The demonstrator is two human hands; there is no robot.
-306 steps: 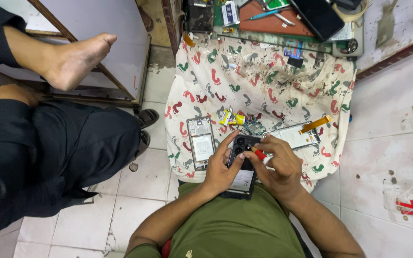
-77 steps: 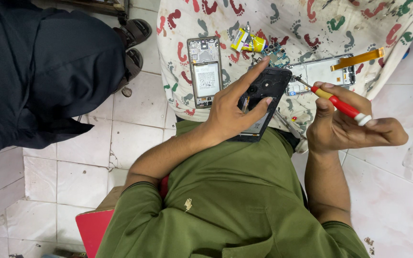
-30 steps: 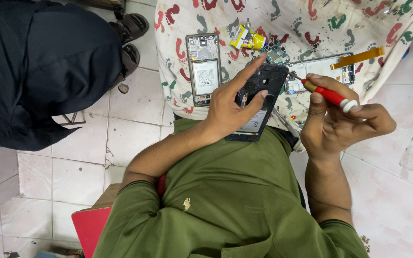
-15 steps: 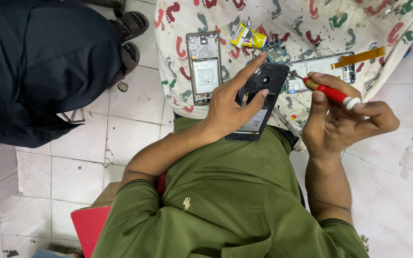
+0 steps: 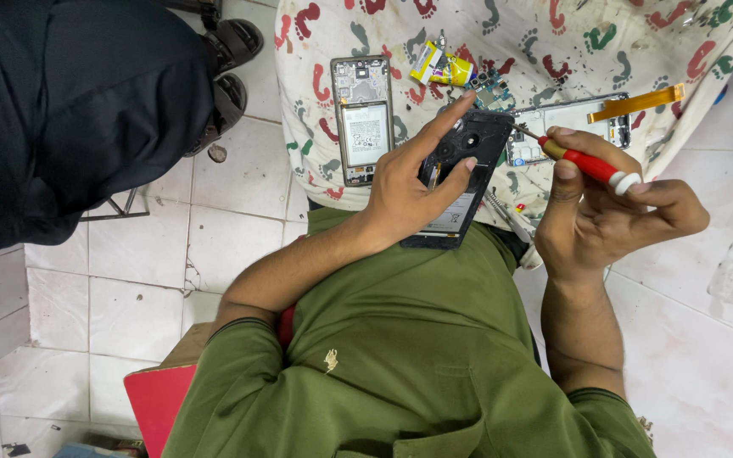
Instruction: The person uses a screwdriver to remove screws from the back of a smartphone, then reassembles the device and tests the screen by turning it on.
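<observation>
The opened black phone [image 5: 460, 182] sits just above the middle of the frame, its long axis running from upper right down to lower left, its lower end over the edge of the cloth-covered tabletop [image 5: 553, 42] and the green shirt. The left hand [image 5: 413, 182] is clasped over its left side, the forefinger stretched along the upper edge and another fingertip pressed on its inner face. To the right, the right hand [image 5: 604, 220] is closed around a red-handled screwdriver [image 5: 583, 163], whose thin tip points up and left, meeting the phone's upper right corner. The left hand is thus on the phone, the right just beside it. Further up lie a second opened phone frame [image 5: 362, 119], a yellow tube [image 5: 443, 68], a silver frame [image 5: 570, 127] and an orange strip [image 5: 642, 100].
</observation>
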